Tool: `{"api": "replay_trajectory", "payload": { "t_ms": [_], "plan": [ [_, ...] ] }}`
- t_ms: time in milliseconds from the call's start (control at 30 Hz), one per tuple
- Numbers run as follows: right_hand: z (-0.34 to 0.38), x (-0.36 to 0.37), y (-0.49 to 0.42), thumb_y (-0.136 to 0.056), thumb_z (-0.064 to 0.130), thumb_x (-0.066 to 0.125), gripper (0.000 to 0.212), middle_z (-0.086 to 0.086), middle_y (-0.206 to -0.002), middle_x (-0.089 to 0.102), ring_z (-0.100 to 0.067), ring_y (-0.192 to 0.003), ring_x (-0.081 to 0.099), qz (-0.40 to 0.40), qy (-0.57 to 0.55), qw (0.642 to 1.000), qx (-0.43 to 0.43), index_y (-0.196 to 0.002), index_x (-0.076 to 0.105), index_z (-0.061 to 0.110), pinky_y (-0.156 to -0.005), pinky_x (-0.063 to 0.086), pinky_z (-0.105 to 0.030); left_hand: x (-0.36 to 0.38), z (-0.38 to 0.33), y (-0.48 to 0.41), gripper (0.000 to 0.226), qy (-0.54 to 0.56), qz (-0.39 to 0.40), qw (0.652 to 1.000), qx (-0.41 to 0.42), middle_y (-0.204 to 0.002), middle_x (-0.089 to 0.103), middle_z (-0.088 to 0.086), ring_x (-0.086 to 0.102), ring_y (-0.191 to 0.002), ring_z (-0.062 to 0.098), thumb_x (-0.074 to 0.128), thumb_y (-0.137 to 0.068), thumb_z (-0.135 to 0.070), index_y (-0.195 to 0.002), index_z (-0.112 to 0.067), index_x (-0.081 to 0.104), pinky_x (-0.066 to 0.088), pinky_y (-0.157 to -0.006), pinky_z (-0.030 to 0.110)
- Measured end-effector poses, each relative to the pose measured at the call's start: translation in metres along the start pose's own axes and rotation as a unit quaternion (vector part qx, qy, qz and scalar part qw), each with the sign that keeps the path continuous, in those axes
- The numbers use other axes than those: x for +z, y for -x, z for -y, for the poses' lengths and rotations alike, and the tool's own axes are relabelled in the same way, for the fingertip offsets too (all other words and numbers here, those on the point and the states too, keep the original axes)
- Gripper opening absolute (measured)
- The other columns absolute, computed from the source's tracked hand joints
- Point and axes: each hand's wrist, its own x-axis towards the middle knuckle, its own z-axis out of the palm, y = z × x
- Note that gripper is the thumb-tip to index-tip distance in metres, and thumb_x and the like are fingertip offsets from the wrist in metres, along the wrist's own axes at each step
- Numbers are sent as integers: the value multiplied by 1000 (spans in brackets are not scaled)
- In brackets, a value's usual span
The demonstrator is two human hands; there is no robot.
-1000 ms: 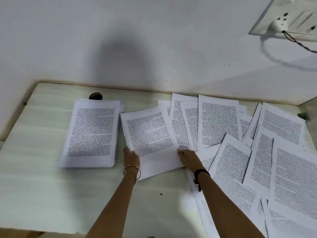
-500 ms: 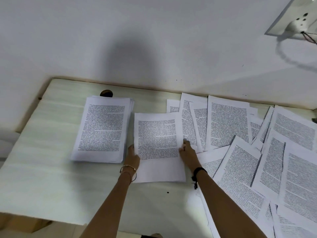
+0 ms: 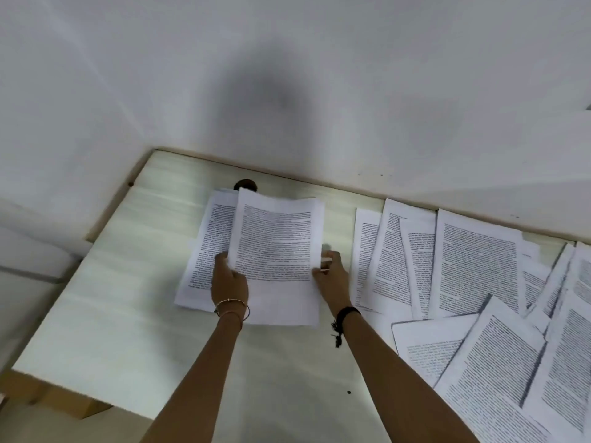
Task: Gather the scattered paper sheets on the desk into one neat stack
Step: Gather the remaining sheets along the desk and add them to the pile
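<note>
Head view: over the stack left of centre on the worktop, the left hand and right hand each pinch a side edge of one sheet. Let go offset like this, it would likely land crooked. The sheet is white, printed and slightly bowed, and scattered sheets overlap at right.

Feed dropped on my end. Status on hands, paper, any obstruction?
Both grip one sheet by its side edges, left hand and right hand. It is over the stack, offset right, not squared. Nothing blocking; scattered sheets lie at right.
</note>
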Motion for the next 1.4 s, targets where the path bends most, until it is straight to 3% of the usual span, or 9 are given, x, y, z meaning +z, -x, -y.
{"api": "replay_trajectory", "payload": {
  "t_ms": [233, 433, 633, 733, 900, 1000, 1133, 1300, 1400],
  "plan": [
    [31, 61, -18, -89, -5, 45, 25, -4, -97, 61, -17, -80, 56, 85, 59, 994, -46, -103, 60, 9, -59, 39, -3, -32, 28, -63, 47, -11, -41, 999, -20, -113, 63, 17, 58, -103, 39, 42, -79, 6, -120, -14, 51, 49, -84, 46],
    [26, 81, -23, -94, 8, 48, 28, -12, -128, 44, -24, -107, 54, 153, 162, 974, -42, -120, 57, 3, -86, 37, -18, -32, 59, -97, 50, -87, 80, 990, -80, -133, 46, 23, 43, -123, 42, 53, -83, -2, -133, -10, 46, 36, -103, 56],
    [17, 76, -14, -93, 1, 42, 35, -13, -126, 51, -27, -109, 56, 139, 187, 971, -57, -124, 57, 4, -84, 38, -16, -25, 73, -88, 64, -76, 132, 985, -77, -147, 32, 17, 32, -135, 36, 49, -84, 1, -145, -10, 30, 27, -112, 48],
    [10, 63, -17, -91, -3, 41, 38, -11, -118, 62, -29, -102, 63, 150, 145, 977, -39, -123, 61, 7, -92, 51, -32, -23, 71, -84, 64, -85, 116, 987, -69, -147, 31, 17, 33, -134, 36, 51, -85, -3, -145, -12, 29, 28, -111, 50],
    [-8, 30, -13, -91, -3, 40, 33, -6, -91, 63, -20, -73, 62, 146, 61, 986, 51, -113, 64, 3, -68, 53, -28, -6, 47, -55, 64, -140, 23, 990, -8, -154, 22, 10, 21, -142, 28, 54, -84, -5, -143, -14, 30, 16, -114, 55],
    [-23, 7, -7, -91, -3, 40, 30, -6, -87, 63, -19, -71, 60, 132, 43, 989, 58, -105, 64, 5, -65, 50, -26, 15, 25, -34, 60, -142, 3, 990, 15, -155, 20, 10, 18, -144, 26, 52, -86, -6, -142, -13, 32, 9, -115, 52],
    [-42, -30, -1, -91, 0, 44, 24, 0, -85, 62, -15, -73, 59, 86, 47, 994, 43, -99, 65, 11, -71, 52, -32, 49, 1, 2, 46, -129, 15, 987, 97, -145, 38, 13, 39, -132, 32, 55, -85, -4, -130, -8, 48, 27, -112, 49],
    [-79, -103, 10, -90, 1, 50, 23, -2, -104, 63, -14, -94, 57, -59, 138, 989, -12, -105, 67, 7, -82, 39, -17, 99, -37, 68, 31, 12, 137, 981, 139, -120, 56, 15, 56, -111, 31, 51, -84, 3, -114, -4, 57, 45, -91, 37],
    [-104, -147, 17, -88, 0, 49, 26, -12, -113, 59, -25, -108, 55, -127, 179, 976, -4, -109, 65, 6, -83, 44, -27, 123, -53, 106, 26, 14, 229, 965, 130, -110, 65, 13, 62, -100, 29, 49, -86, 1, -106, -6, 63, 45, -83, 28]
  ]
}}
